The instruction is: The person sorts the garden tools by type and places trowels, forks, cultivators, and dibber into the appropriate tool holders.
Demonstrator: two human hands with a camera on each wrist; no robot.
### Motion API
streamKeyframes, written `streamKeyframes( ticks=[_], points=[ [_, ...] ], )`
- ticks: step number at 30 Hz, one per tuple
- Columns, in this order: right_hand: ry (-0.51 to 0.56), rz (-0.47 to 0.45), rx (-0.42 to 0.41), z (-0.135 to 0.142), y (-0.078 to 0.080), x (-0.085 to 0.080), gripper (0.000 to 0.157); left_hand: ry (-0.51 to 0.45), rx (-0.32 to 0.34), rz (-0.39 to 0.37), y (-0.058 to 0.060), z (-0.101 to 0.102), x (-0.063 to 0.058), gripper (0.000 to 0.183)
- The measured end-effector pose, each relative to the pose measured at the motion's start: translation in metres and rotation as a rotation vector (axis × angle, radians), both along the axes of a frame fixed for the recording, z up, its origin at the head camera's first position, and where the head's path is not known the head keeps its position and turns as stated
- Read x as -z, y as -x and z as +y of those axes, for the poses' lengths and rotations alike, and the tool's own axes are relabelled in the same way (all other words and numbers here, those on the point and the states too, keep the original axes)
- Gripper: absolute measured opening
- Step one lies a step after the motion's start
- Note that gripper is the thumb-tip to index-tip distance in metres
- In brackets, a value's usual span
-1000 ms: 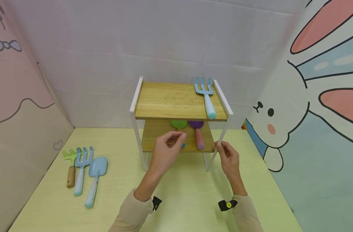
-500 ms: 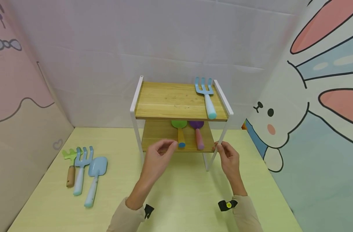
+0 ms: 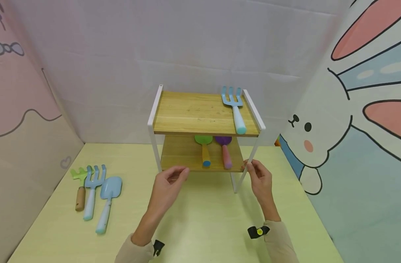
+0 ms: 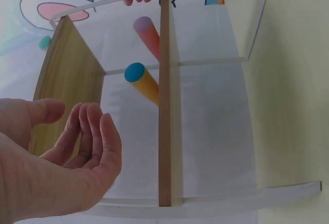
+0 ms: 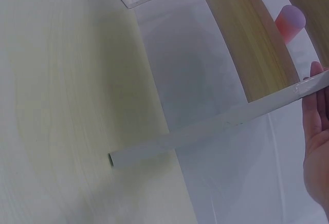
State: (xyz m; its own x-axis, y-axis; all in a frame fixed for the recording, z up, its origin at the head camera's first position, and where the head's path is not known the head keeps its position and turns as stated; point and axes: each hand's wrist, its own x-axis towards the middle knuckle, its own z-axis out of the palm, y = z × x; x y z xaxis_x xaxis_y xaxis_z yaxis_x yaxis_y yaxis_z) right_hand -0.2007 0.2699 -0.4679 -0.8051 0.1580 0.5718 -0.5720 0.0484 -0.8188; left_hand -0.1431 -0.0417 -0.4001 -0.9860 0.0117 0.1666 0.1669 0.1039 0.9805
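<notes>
A two-tier shelf (image 3: 200, 133) with wooden boards and a white frame stands on the table. My right hand (image 3: 260, 178) holds its front right leg (image 3: 249, 160), thumb and fingertips at the post beside the lower board. In front of the lower board's left half is my left hand (image 3: 169, 186); the left wrist view shows its fingers loosely bent and apart from the thumb, with nothing between them. On the lower tier lie a green tool with a yellow handle (image 3: 205, 155) and a purple one with a pink handle (image 3: 226, 157), their heads partly hidden under the top board.
On the top board, at the right, lies a light blue hand fork (image 3: 235, 109). To the left on the table are a green rake (image 3: 80, 190), another blue fork (image 3: 92, 191) and a blue shovel (image 3: 109, 201). Printed cloth walls (image 3: 193, 44) enclose the back and sides.
My left hand has drawn back leftward and down from the yellow handle, which now shows in full. My right hand stays at the shelf's leg.
</notes>
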Motion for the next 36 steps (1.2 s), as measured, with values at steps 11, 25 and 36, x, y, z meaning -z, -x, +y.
streamKeyframes(
  ticks=[11, 25, 36],
  points=[
    [0.030, -0.003, -0.010, 0.000, 0.001, 0.002, 0.016, 0.014, -0.055, -0.048, -0.005, -0.020, 0.015, 0.020],
    [-0.012, -0.012, 0.012, 0.000, 0.000, 0.000, 0.016, 0.064, -0.113, -0.124, -0.011, -0.048, 0.037, 0.025],
    [-0.002, 0.004, 0.013, 0.000, 0.001, 0.001, 0.015, 0.115, -0.172, -0.157, -0.015, -0.071, 0.052, 0.028]
  ],
)
